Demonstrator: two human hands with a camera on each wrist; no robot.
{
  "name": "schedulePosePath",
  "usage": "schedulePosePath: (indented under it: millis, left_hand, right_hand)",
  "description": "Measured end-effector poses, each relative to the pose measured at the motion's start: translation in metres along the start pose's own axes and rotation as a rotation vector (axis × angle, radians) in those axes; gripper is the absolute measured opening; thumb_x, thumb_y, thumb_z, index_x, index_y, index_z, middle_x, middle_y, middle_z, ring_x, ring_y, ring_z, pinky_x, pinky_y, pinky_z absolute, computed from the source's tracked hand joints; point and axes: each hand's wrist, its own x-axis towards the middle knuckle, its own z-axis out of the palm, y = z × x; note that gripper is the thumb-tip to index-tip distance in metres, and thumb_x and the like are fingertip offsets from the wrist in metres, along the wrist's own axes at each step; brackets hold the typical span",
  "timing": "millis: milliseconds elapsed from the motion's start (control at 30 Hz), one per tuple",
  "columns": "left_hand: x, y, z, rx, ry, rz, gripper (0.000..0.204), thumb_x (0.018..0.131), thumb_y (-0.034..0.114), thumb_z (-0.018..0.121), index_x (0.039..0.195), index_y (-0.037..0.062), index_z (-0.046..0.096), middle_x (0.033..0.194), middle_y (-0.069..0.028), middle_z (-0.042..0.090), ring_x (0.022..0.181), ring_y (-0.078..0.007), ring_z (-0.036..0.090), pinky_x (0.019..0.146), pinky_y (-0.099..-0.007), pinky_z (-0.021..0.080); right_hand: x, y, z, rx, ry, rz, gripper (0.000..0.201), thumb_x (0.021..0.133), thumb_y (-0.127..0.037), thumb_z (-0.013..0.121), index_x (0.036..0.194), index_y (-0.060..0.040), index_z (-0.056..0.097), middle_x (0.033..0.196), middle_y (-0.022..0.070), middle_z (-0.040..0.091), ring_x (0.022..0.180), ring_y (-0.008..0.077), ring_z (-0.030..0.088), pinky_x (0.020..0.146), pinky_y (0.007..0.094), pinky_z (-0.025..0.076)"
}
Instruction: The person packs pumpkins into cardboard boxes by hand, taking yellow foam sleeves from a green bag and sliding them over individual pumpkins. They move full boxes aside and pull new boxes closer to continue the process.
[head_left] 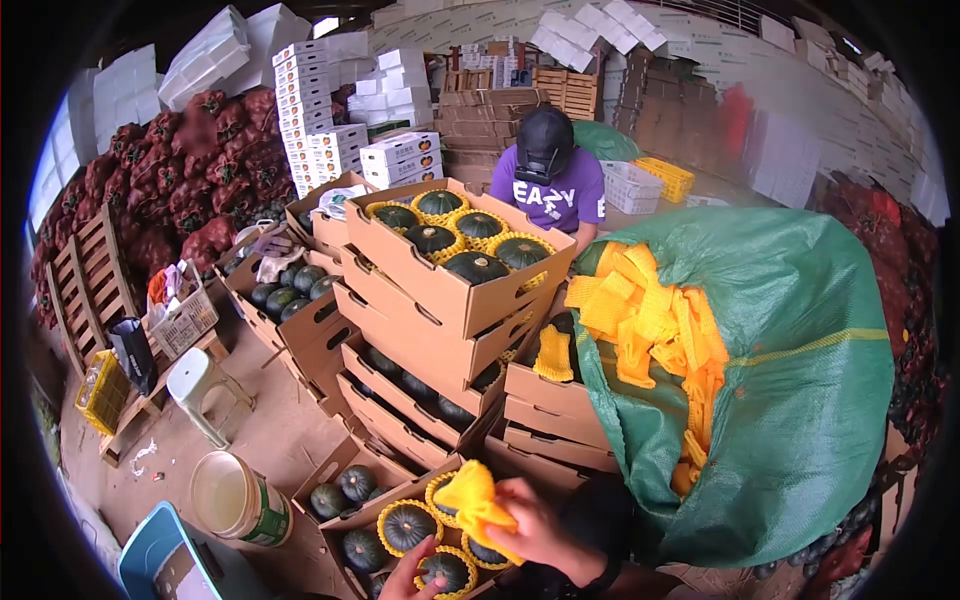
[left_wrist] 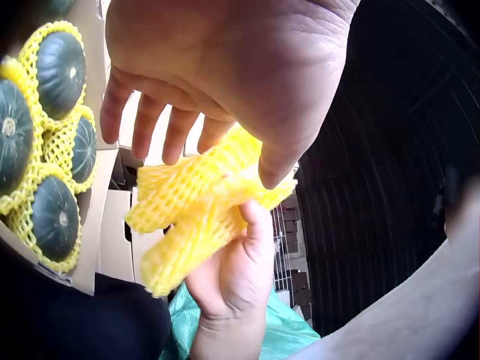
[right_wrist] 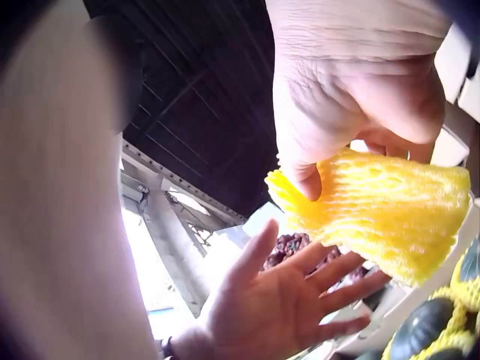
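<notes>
My right hand (head_left: 540,530) pinches yellow foam net sleeves (head_left: 472,497) over a cardboard box at the bottom of the head view. Seen from the left wrist, more than one flattened sleeve (left_wrist: 199,217) spreads from its thumb and fingers. My left hand (head_left: 412,578) is beside it at the box's near side, fingers extended and palm bare in the right wrist view. Below both hands, dark green squashes (head_left: 408,527) sit in the box, several wrapped in yellow netting and one at the left side, a bare squash (head_left: 364,549).
Stacked cardboard boxes (head_left: 450,290) of squashes rise ahead. A green sack (head_left: 800,400) spilling foam nets (head_left: 650,320) stands at right. A person in a purple shirt (head_left: 560,200) sits behind the stack. Left are a bucket (head_left: 230,497), a blue tub (head_left: 160,540) and a stool (head_left: 205,380).
</notes>
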Motion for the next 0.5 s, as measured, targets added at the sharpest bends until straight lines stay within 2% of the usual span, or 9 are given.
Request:
schedulePosePath:
  millis: [33, 100, 167, 200, 233, 267, 367, 400, 500]
  left_hand:
    - [-0.001, 0.002, 0.011, -0.183, 0.000, -0.008, 0.047, 0.094, 0.012, 0.055, 0.136, 0.0046, 0.037, 0.111, -0.0071, 0.059, 0.095, -0.0148, 0.057, 0.081, -0.0273, 0.048]
    - [0.006, -0.004, 0.013, -0.405, 0.037, -0.308, 0.043, 0.095, 0.015, 0.052, 0.135, 0.0074, 0.039, 0.111, -0.0062, 0.059, 0.093, -0.0145, 0.059, 0.076, -0.0265, 0.050]
    - [0.003, -0.011, 0.006, -0.720, 0.034, -0.328, 0.038, 0.096, 0.014, 0.048, 0.134, 0.0074, 0.041, 0.117, -0.0063, 0.057, 0.094, -0.0123, 0.059, 0.075, -0.0243, 0.051]
    - [0.003, -0.014, 0.008, -0.790, 0.111, -0.256, 0.045, 0.091, 0.020, 0.056, 0.133, 0.0069, 0.043, 0.125, -0.0091, 0.052, 0.109, -0.0199, 0.050, 0.090, -0.0332, 0.041]
    - [0.003, -0.017, 0.007, -0.853, 0.185, -0.186, 0.053, 0.086, 0.027, 0.063, 0.131, 0.0063, 0.045, 0.134, -0.0120, 0.046, 0.124, -0.0275, 0.042, 0.104, -0.0421, 0.032]
    - [0.000, -0.032, -0.002, -0.894, 0.205, -0.187, 0.036, 0.095, 0.018, 0.050, 0.128, 0.0056, 0.048, 0.128, -0.0097, 0.052, 0.117, -0.0228, 0.050, 0.099, -0.0395, 0.039]
    - [-0.003, -0.063, -0.015, -0.593, 0.503, 0.025, 0.029, 0.095, 0.010, 0.047, 0.123, 0.0043, 0.050, 0.116, -0.0086, 0.059, 0.104, -0.0211, 0.058, 0.091, -0.0357, 0.046]
    - [-0.006, -0.041, -0.011, -0.585, 0.651, 0.082, 0.026, 0.094, 0.004, 0.044, 0.119, 0.0032, 0.052, 0.106, -0.0068, 0.063, 0.095, -0.0185, 0.062, 0.085, -0.0318, 0.049]
    - [-0.014, -0.061, -0.033, -0.501, 0.636, 0.174, 0.028, 0.092, 0.001, 0.045, 0.119, 0.0009, 0.053, 0.109, -0.0074, 0.060, 0.096, -0.0184, 0.061, 0.087, -0.0315, 0.047]
  right_hand:
    - [-0.027, 0.004, 0.036, 0.073, -0.204, -0.041, 0.034, 0.083, -0.023, 0.066, 0.107, 0.0003, 0.059, 0.109, 0.0134, 0.056, 0.098, 0.0235, 0.058, 0.080, 0.0325, 0.049]
    - [-0.068, 0.018, 0.093, 0.176, -0.275, 0.127, 0.041, 0.089, -0.008, 0.055, 0.128, 0.0017, 0.047, 0.126, 0.0165, 0.050, 0.111, 0.0264, 0.053, 0.093, 0.0360, 0.046]
    - [-0.066, 0.019, 0.095, 0.880, -0.474, 0.798, 0.048, 0.086, -0.020, 0.062, 0.127, 0.0000, 0.048, 0.130, 0.0196, 0.048, 0.114, 0.0290, 0.052, 0.093, 0.0386, 0.045]
    - [-0.054, 0.007, 0.085, 0.942, -0.452, 0.738, 0.035, 0.094, -0.016, 0.054, 0.124, 0.0010, 0.050, 0.125, 0.0118, 0.052, 0.112, 0.0207, 0.053, 0.094, 0.0306, 0.042]
    - [-0.055, 0.020, 0.088, 0.936, -0.568, 0.954, 0.037, 0.097, -0.012, 0.048, 0.131, -0.0005, 0.044, 0.125, 0.0075, 0.053, 0.113, 0.0146, 0.052, 0.095, 0.0287, 0.042]
    - [-0.055, 0.021, 0.088, 1.028, -0.598, 0.964, 0.036, 0.096, -0.012, 0.048, 0.131, -0.0001, 0.045, 0.123, 0.0071, 0.054, 0.112, 0.0143, 0.053, 0.095, 0.0289, 0.042]
    - [-0.041, 0.019, 0.091, 1.039, -0.547, 0.817, 0.037, 0.094, -0.016, 0.053, 0.128, -0.0008, 0.047, 0.115, 0.0054, 0.057, 0.104, 0.0123, 0.054, 0.089, 0.0269, 0.044]
    - [-0.033, 0.017, 0.092, 1.003, -0.503, 0.738, 0.038, 0.094, -0.018, 0.055, 0.127, -0.0013, 0.047, 0.113, 0.0048, 0.058, 0.101, 0.0114, 0.055, 0.086, 0.0258, 0.045]
    - [-0.009, 0.048, 0.094, 0.723, -0.336, 0.561, 0.045, 0.093, -0.012, 0.055, 0.133, -0.0011, 0.040, 0.118, 0.0114, 0.057, 0.102, 0.0175, 0.058, 0.088, 0.0304, 0.047]
